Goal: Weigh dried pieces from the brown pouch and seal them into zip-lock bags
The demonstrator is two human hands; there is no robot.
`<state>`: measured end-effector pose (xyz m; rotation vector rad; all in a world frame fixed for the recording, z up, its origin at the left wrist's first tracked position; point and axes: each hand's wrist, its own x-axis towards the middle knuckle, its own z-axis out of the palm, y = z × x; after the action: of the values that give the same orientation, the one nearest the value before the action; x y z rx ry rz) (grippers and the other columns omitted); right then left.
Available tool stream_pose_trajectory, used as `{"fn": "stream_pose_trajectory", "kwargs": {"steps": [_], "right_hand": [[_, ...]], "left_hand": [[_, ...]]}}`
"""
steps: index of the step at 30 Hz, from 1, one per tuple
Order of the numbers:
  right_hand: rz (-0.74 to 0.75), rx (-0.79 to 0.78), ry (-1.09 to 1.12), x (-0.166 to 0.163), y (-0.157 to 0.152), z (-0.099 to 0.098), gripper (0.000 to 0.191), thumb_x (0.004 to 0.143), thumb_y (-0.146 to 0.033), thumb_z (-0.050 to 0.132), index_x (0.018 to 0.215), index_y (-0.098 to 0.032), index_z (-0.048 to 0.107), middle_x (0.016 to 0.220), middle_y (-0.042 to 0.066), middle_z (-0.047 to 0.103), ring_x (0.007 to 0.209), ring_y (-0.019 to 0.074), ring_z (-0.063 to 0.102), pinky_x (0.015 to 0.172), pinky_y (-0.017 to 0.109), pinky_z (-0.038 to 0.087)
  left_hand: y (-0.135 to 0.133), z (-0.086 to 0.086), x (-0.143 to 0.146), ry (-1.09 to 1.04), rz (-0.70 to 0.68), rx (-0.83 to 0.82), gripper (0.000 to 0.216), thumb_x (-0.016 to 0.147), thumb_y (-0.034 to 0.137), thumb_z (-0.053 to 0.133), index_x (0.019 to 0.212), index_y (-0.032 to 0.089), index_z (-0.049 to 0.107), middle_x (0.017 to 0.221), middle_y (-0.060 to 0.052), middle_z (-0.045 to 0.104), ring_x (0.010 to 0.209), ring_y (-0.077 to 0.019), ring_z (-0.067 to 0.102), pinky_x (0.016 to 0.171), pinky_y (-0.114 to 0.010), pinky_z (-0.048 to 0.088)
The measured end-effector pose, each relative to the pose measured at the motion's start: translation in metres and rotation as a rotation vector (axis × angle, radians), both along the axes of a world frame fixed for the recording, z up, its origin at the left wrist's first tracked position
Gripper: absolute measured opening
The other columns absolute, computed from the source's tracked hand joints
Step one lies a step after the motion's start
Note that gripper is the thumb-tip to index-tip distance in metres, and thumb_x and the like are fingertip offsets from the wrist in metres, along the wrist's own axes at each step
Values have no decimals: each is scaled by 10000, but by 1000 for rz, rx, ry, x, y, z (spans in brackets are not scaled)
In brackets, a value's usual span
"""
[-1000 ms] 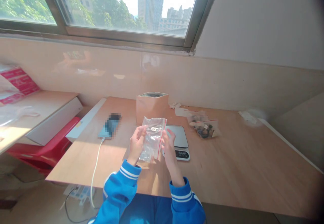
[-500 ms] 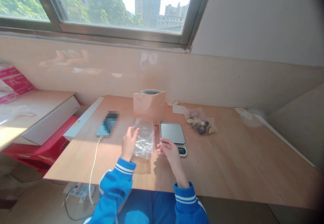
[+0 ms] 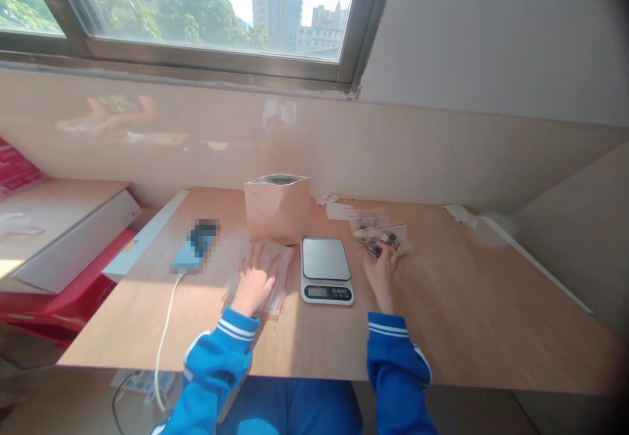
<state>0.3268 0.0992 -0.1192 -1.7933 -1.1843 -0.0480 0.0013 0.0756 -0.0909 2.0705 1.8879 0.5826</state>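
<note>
My left hand [image 3: 254,284] lies with fingers spread over clear zip bags [image 3: 281,278] flat on the table. At the right, my right hand [image 3: 381,268] has its fingers curled on the near left part of a filled zip bag [image 3: 401,238]. Small dark and pale pieces show through that bag's clear plastic; what they are I cannot make out. Between my hands sits a white kitchen scale [image 3: 326,259] with a bare metal plate and a small display. Behind the clear bags stands a pinkish-brown pouch [image 3: 278,209], upright with its top gaping.
A phone [image 3: 195,248], partly blurred out, lies at the left with a white cable [image 3: 166,330] running over the table's front edge. Another filled bag [image 3: 363,223] lies behind the one at my right hand. White scraps [image 3: 462,215] lie near the wall.
My right hand has moved right, from the scale's front left to the filled bag. My left hand has flattened onto the clear bags, which were partly raised before. The view has shifted slightly right.
</note>
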Motion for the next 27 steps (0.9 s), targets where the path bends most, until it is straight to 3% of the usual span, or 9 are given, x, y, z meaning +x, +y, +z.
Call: {"fn": "stream_pose_trajectory", "kwargs": {"steps": [5,9,13,16,18,19,21,23,27], "right_hand": [[-64,-49,-137,18,23,-15,373,732,-210,491,1076,-83,564,1286,263,457,1245,356,415,1025,548,331],[-39,-18,-99,32,6,-13,353,743,-212,450,1048,-122,604,1190,209,573,1129,305,529,965,487,417],[-109,155,58,33,-30,22,312,764,-261,504,1009,-125,639,1016,178,663,979,285,611,913,469,457],[-148,393,396,14,-60,56,344,763,-321,584,1060,-150,607,1031,127,661,938,235,636,850,401,502],[-138,471,670,-9,-77,76,394,731,-354,652,1069,-169,574,951,64,660,852,193,646,767,338,526],[-121,457,797,-23,-84,84,402,718,-370,673,1056,-180,566,891,33,654,788,174,645,706,306,530],[-36,347,1007,-52,-93,96,379,726,-417,676,1013,-197,563,801,-2,641,682,153,631,598,263,518],[77,243,1132,-81,-95,104,355,748,-457,660,981,-206,564,756,-18,634,632,140,616,545,238,503],[264,200,1196,-125,-89,110,374,759,-499,652,973,-210,549,737,-35,614,645,125,608,572,225,505]], "left_hand": [[-2,-28,18,65,106,-25,518,926,358,378,1432,260,432,1578,-101,222,1461,-319,138,1149,-520,100],[8,-28,21,-28,166,-77,500,922,363,385,1408,271,466,1565,-105,259,1451,-343,163,1123,-562,145],[15,-6,19,-248,191,-150,504,928,387,365,1405,262,468,1527,-167,323,1429,-390,204,1080,-625,186],[6,18,24,-319,198,-62,487,920,398,390,1377,268,496,1522,-156,325,1453,-386,97,1093,-656,101],[-7,35,32,-378,218,14,467,934,400,359,1366,282,495,1505,-127,344,1453,-345,128,1112,-640,92],[-15,44,36,-448,171,30,459,945,402,337,1357,281,497,1478,-118,378,1432,-310,213,1131,-602,118],[-30,62,43,-645,-52,24,450,958,422,308,1311,249,525,1419,-107,442,1371,-242,343,1143,-482,230],[-44,78,47,-776,-178,15,426,947,458,348,1225,224,570,1342,-101,507,1294,-223,429,1111,-413,304],[-61,95,44,-875,-309,-181,377,907,491,448,1124,212,578,1070,-61,620,935,-182,589,837,-310,468]]}}
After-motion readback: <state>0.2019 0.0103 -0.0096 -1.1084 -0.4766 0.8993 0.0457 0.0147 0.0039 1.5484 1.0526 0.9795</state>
